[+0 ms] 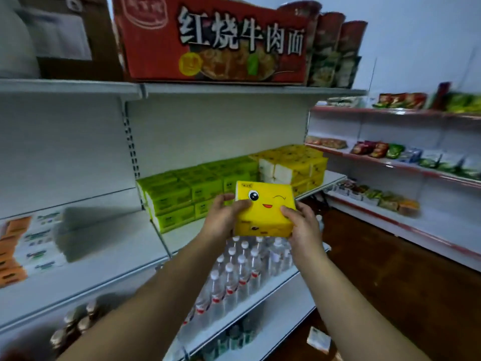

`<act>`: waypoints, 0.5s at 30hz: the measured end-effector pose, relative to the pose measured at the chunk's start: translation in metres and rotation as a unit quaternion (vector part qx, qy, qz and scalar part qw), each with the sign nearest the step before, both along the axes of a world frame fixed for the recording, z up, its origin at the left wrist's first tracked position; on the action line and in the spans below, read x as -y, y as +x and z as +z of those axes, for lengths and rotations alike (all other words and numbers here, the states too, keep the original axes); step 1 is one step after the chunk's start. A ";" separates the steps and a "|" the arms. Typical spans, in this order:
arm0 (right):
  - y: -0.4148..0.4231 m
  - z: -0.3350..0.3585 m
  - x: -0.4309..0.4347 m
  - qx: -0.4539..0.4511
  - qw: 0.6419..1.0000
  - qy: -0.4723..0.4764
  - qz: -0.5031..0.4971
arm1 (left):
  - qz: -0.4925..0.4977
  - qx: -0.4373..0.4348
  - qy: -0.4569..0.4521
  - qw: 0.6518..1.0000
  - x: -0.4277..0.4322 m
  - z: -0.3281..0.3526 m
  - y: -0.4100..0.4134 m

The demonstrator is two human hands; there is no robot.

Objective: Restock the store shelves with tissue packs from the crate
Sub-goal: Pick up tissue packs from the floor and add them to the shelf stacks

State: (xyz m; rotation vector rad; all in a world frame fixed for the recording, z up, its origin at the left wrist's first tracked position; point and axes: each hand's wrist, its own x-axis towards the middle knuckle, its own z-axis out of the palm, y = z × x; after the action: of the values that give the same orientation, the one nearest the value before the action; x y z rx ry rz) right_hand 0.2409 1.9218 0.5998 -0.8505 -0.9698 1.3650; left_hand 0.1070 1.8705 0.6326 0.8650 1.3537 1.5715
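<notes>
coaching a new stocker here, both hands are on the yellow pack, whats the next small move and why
Probably carry the yellow pack forward and right, onto the yellow stack. The left hand and right hand hold it in the air in front of the green packs, which it does not match; the matching stack stands further right on the same shelf.

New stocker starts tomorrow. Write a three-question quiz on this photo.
1. True or false: the left hand and the right hand both hold the winking pack.
2. Which goods stand one level below the green packs? A bottles B noodles C crisps
3. Fill in: the green packs lie to the ____ of the yellow stack.
Key: 1 true; 2 A; 3 left.
</notes>
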 end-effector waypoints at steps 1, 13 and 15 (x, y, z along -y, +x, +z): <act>0.014 0.002 -0.021 0.007 1.000 -0.002 -0.003 | -0.002 0.002 -0.003 1.000 -0.021 0.001 0.013; 0.092 0.004 -0.234 0.018 1.000 0.019 0.004 | 0.011 -0.042 0.021 0.999 -0.236 -0.003 0.082; 0.099 0.003 -0.271 0.003 1.000 0.016 -0.024 | -0.005 -0.054 0.034 0.998 -0.276 -0.003 0.091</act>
State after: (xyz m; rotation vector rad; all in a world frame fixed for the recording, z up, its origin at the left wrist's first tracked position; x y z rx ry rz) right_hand 0.3401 2.1925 0.6031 -0.8488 -0.9677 1.3039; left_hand 0.1980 2.1467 0.6297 1.0088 1.3750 1.5903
